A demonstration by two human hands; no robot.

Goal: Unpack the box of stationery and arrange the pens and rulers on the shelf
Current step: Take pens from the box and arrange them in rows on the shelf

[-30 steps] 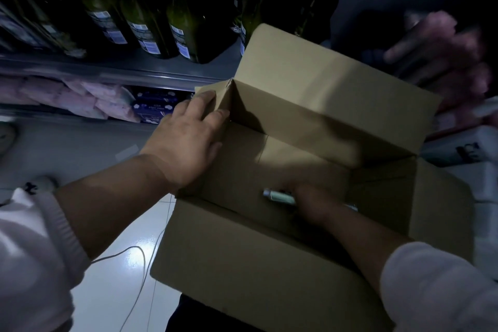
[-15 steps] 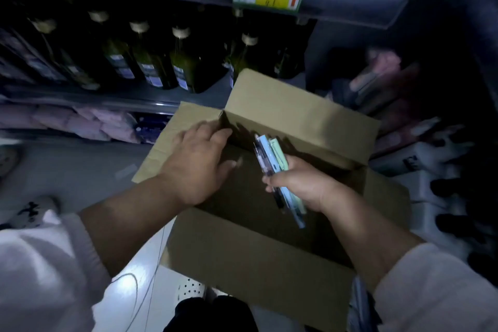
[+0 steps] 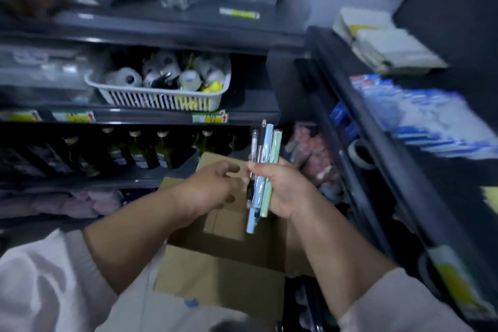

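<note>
My right hand [image 3: 285, 191] grips a bundle of pens [image 3: 262, 170] upright above the open cardboard box [image 3: 221, 277]. The bundle holds a clear pen, a black one, a pale blue one and a pale green one. My left hand [image 3: 207, 191] hovers just left of the bundle with its fingers loosely curled, and I cannot tell whether its fingertips touch the pens. The box sits below both hands with its flaps open. The dark shelf unit [image 3: 242, 116] stands in front of me.
A white slatted basket [image 3: 159, 100] of tape rolls sits on the middle shelf. Green bottles [image 3: 142, 151] line the shelf below it. On the right, a second shelf unit [image 3: 372, 143] carries white pads [image 3: 388, 43] and blue packets [image 3: 431, 121].
My right hand lifted the pens out of the box to chest height. My left hand left the box flap and came beside the pens. My view rose toward the upper shelves.
</note>
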